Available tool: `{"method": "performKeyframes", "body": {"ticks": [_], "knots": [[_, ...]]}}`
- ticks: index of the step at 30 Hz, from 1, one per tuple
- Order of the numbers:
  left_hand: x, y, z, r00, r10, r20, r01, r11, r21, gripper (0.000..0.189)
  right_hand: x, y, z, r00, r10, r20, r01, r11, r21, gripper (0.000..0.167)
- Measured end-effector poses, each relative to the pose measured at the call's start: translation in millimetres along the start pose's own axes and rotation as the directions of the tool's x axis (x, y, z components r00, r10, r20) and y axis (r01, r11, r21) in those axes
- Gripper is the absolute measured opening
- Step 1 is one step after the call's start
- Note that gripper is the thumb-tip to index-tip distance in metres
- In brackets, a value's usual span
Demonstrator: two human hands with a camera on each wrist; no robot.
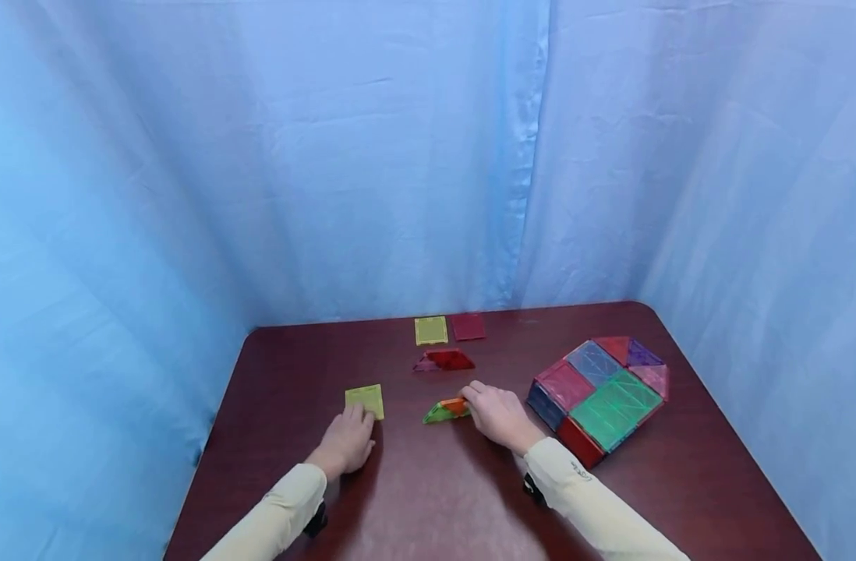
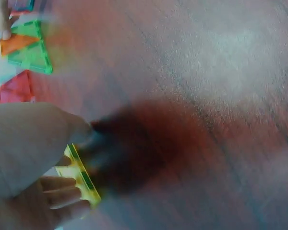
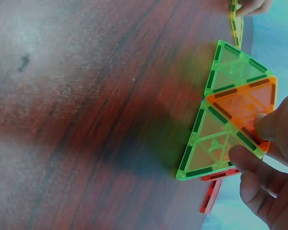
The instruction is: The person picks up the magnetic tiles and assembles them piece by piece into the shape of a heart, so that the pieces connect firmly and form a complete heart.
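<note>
My left hand (image 1: 347, 440) rests its fingers on the near part of a translucent yellow square magnetic tile (image 1: 363, 396), which lies left of the table's middle. In the left wrist view the fingers spread over that tile and the thumb stays off it. With my right hand (image 1: 501, 417) I pinch a joined row of triangular magnetic tiles (image 3: 242, 103). Two green triangles flank an orange triangle (image 3: 245, 98). The thumb lies on the orange one, and a finger touches the lower green triangle (image 3: 213, 148). Whether the row touches the table I cannot tell.
Behind the row is a red and pink tile group (image 1: 445, 360). A yellow square tile (image 1: 431, 330) and a dark red square tile (image 1: 468, 327) lie near the back edge. A multicoloured tile structure (image 1: 613, 409) stands right. Blue curtains (image 1: 400, 156) surround the wooden table (image 1: 428, 499).
</note>
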State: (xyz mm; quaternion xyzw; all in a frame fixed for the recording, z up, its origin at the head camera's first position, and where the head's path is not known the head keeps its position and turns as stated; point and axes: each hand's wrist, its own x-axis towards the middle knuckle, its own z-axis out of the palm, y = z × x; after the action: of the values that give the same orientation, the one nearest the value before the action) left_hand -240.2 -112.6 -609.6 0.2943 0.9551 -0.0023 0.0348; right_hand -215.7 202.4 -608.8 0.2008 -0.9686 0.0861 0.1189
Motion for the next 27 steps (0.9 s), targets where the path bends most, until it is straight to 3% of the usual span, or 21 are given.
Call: {"method": "performKeyframes", "body": {"ticks": [4,9,14,20,23,27], "knots": [[11.3,-10.6,1.5,0.998,-0.056,0.004,0.056,0.986,-0.157,0.057,-2.1,7,-2,0.999,0.044,0.028,-0.046,0.994,0.099,0.014],[26.8,-24.1,-3.4,0.99,-0.056,0.13,0.093,0.952,-0.293,0.073,-8.2,18,4,0.988,0.132,0.082,-0.145,0.972,0.182,0.014],[34.5,-26.5,-6.4,0.982,-0.058,0.177,0.112,0.943,-0.314,0.072,-11.0,23,9,0.976,0.139,0.169,-0.183,0.941,0.285,0.005],[40.5,-22.3,-13.2,0.985,-0.052,0.167,0.101,0.947,-0.304,0.087,-13.2,24,8,0.978,0.111,0.176,-0.164,0.934,0.317,0.005],[39.9,-17.2,-14.9,0.988,-0.045,0.148,0.103,0.905,-0.412,0.094,-17.6,23,6,0.975,0.099,0.199,-0.16,0.934,0.319,0.005],[36.5,-5.5,-12.7,0.996,-0.019,0.086,0.068,0.792,-0.606,0.093,-25.3,19,4,0.976,0.079,0.201,-0.141,0.939,0.314,0.004]]}}
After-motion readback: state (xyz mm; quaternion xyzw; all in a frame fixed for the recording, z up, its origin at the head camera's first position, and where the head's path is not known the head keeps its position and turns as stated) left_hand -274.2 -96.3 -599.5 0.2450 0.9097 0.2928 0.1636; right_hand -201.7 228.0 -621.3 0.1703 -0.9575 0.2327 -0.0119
